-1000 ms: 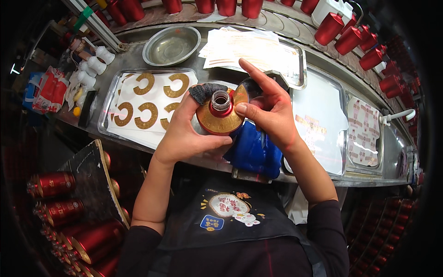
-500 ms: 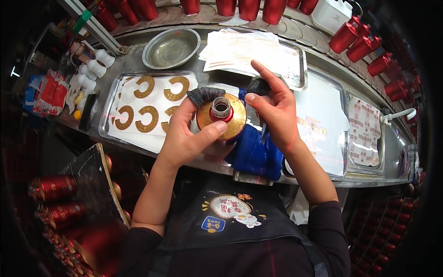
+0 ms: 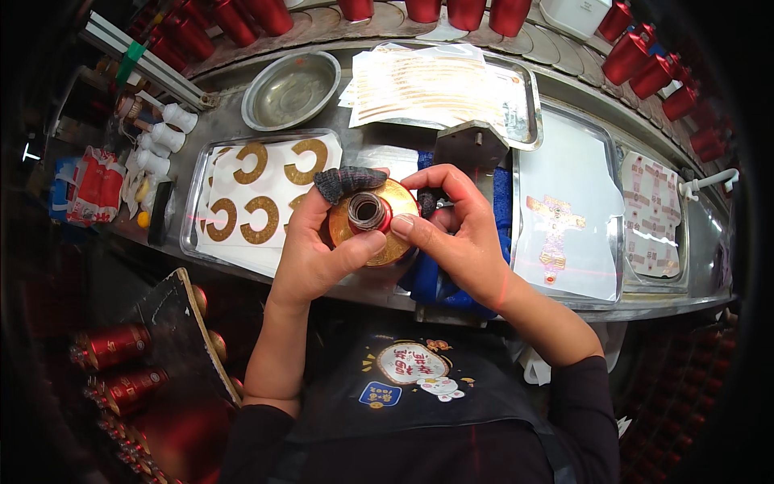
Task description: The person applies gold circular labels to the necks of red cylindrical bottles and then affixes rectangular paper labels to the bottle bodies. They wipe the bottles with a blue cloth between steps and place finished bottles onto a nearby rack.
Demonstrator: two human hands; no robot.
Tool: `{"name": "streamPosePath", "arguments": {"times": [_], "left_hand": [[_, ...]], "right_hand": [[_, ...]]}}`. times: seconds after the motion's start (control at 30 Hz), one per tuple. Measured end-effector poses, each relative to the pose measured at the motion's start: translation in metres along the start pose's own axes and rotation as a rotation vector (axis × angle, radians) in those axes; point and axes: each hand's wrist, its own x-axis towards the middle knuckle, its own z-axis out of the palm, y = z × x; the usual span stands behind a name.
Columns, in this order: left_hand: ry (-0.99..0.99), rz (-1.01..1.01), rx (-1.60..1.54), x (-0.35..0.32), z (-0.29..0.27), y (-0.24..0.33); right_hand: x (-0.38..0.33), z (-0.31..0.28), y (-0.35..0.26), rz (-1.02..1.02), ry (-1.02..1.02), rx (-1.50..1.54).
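Note:
A red bottle (image 3: 369, 211) with a bare threaded neck stands between my hands, its mouth tilted up toward me. Around the neck, a gold ring label (image 3: 399, 195) covers the shoulder. My left hand (image 3: 313, 252) is closed round the bottle's left side, thumb on the front of the shoulder. From the other side my right hand (image 3: 466, 235) grips it, thumb pressed on the gold label by the neck. Dark cloth covers (image 3: 349, 182) wrap some fingertips on both hands. The bottle's body is mostly hidden below its shoulder.
At left, a tray (image 3: 190, 234) bears sheets of gold C-shaped labels (image 3: 260, 219). Behind lie a metal bowl (image 3: 290, 90) and a paper stack (image 3: 419, 85). Beyond the blue cloth (image 3: 501, 202), another tray (image 3: 619, 242) holds a cross-shaped label sheet (image 3: 555, 234). Red bottles (image 3: 629, 58) line the back conveyor.
My right hand has come down and in from its raised, spread position and now grips the bottle. The bottle and my left hand have shifted slightly left in view.

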Motion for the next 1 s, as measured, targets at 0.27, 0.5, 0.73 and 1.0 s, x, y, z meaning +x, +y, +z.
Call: {"name": "streamPosePath", "arguments": {"times": [0.27, 0.5, 0.73, 1.0], "left_hand": [[-0.013, -0.022, -0.050, 0.000, -0.001, 0.000], [-0.004, -0.038, -0.058, -0.002, 0.000, -0.001], [-0.030, -0.013, -0.046, -0.002, -0.002, 0.000], [0.006, 0.003, -0.022, -0.003, 0.003, -0.001]], "right_hand": [[0.003, 0.000, -0.003, 0.049, -0.021, 0.114], [0.005, -0.007, -0.002, -0.126, -0.039, -0.144], [0.009, -0.010, -0.001, -0.055, -0.091, -0.039], [0.012, -0.010, 0.006, -0.029, -0.093, 0.096]]}}
